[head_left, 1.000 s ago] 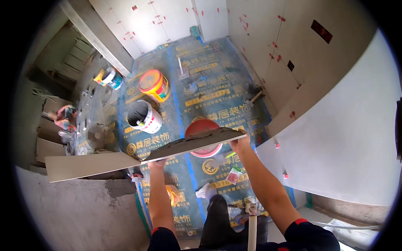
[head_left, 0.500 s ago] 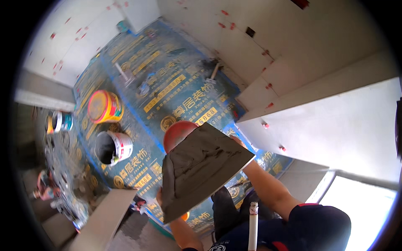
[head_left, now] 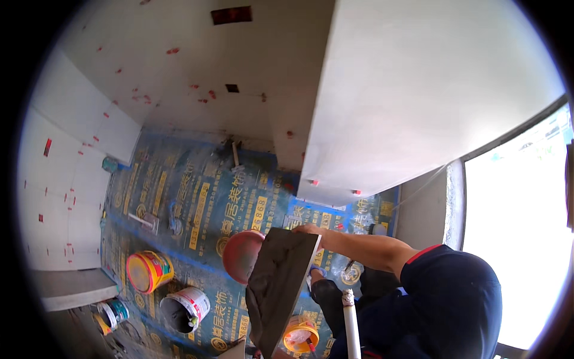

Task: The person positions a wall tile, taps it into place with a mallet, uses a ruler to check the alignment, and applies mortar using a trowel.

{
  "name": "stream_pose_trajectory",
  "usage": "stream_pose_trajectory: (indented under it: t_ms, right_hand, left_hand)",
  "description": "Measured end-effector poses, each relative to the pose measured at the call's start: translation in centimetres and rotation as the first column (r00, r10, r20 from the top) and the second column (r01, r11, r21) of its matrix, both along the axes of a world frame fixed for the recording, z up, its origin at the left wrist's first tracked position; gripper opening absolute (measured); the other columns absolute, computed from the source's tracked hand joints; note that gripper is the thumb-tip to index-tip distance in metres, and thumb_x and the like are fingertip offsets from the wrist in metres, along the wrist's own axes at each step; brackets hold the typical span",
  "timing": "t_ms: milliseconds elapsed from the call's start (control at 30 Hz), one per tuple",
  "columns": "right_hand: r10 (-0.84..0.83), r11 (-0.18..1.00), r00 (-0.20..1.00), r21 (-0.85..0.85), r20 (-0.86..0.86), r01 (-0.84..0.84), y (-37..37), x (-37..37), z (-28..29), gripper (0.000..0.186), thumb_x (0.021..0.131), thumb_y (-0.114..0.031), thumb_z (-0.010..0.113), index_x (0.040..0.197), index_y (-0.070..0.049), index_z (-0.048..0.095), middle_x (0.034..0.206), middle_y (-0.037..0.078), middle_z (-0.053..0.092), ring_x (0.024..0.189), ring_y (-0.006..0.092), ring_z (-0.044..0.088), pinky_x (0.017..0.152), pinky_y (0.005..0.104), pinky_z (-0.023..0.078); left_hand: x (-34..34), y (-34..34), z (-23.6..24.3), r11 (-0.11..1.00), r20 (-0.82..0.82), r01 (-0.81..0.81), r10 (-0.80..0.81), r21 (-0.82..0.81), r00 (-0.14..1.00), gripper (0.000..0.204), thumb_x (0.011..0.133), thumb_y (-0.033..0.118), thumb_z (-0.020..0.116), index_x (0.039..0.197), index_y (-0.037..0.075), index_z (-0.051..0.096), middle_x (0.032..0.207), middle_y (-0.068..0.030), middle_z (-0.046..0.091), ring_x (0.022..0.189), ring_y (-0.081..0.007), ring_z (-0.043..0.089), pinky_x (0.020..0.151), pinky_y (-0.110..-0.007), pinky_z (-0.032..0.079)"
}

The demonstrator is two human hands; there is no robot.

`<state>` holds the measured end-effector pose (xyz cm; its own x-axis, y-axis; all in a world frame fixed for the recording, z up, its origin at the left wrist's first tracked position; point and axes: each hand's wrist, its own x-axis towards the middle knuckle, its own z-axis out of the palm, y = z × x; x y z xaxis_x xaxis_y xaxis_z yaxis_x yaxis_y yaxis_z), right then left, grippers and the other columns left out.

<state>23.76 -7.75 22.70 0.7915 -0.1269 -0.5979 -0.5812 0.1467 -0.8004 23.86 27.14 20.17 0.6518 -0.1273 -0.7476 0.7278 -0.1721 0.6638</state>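
Note:
A large tile (head_left: 293,293), its upper face spread with a thick layer of wet grey mortar, is in my hands and tilted steeply. My right hand (head_left: 310,230) is closed over its far end, my bare forearm reaching in from the right. At the near end, by the picture's lower edge, only a sliver of my left hand (head_left: 281,355) shows; the tile hides its fingers. Just left of the tile sits a red basin (head_left: 240,257), partly covered by it. An orange bucket (head_left: 301,338) with pale contents and a red-handled tool stands to its right.
A yellow bucket (head_left: 149,272), a white bucket (head_left: 194,304) and a smaller teal-and-white bucket (head_left: 113,313) stand on the left. Trowels (head_left: 143,221) lie on the blue floor sheeting (head_left: 197,209). A white wall panel (head_left: 382,119) juts in beside a bright window (head_left: 514,239). A cigarette (head_left: 351,326) sticks up in front.
My view has swung right, toward the white panel and window. The tile has turned to a steeper slant, with its long side now running toward me. Both hands have stayed with it.

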Motion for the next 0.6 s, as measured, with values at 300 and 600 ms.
stream_pose_trajectory:
  t_ms: [300, 600]
  right_hand:
    - [0.033, 0.981, 0.952, -0.192, 0.303, 0.027, -8.4, -18.1, 2.7, 0.032, 0.087, -0.020, 0.057, 0.111, 0.001, 0.058, 0.103, 0.016, 0.066, 0.100, 0.0240, 0.063, 0.089, 0.0365, 0.049]
    - [-0.621, 0.143, 0.540, 0.596, -0.568, 0.790, -23.5, -33.2, 4.9, 0.021, 0.087, -0.015, 0.050, 0.096, 0.002, 0.057, 0.099, 0.024, 0.063, 0.088, 0.0376, 0.063, 0.076, 0.0520, 0.053]
  left_hand:
    - [-5.6, -13.3, 4.0, 0.959, -0.083, 0.114, -0.139, -0.259, 0.987, 0.049, 0.078, 0.048, 0.059, 0.111, 0.012, 0.064, 0.106, -0.0056, 0.067, 0.096, -0.0176, 0.062, 0.084, -0.032, 0.045]
    - [-15.6, -27.7, 6.7, 0.914, -0.243, 0.102, -0.210, -0.393, 0.947, 0.046, 0.079, 0.045, 0.058, 0.110, 0.011, 0.064, 0.105, -0.0058, 0.067, 0.093, -0.0174, 0.062, 0.081, -0.032, 0.046]
